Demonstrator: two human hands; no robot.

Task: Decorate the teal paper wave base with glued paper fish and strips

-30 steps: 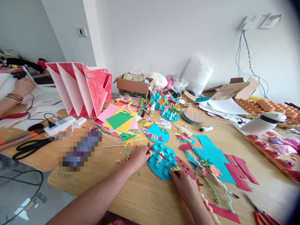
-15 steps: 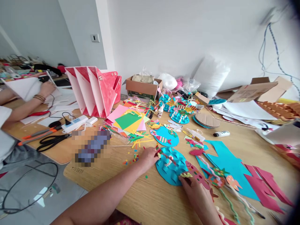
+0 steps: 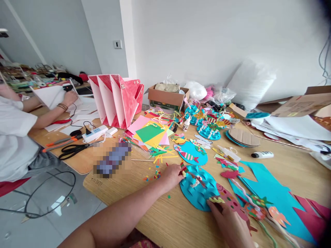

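The blue disc (image 3: 195,198) looked longest from far-left to near-right. Left hand (image 3: 172,176) had its grip pinched on striped paper (image 3: 183,167), right hand (image 3: 227,218) on yellow yarn (image 3: 216,199). Scribble (image 3: 96,181) on the surface (image 3: 167,225) was unreadable.

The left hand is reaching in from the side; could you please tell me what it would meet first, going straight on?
The left hand would probably first meet the raised folds on the round blue piece; depth is unclear, so its fingertips may already touch it.
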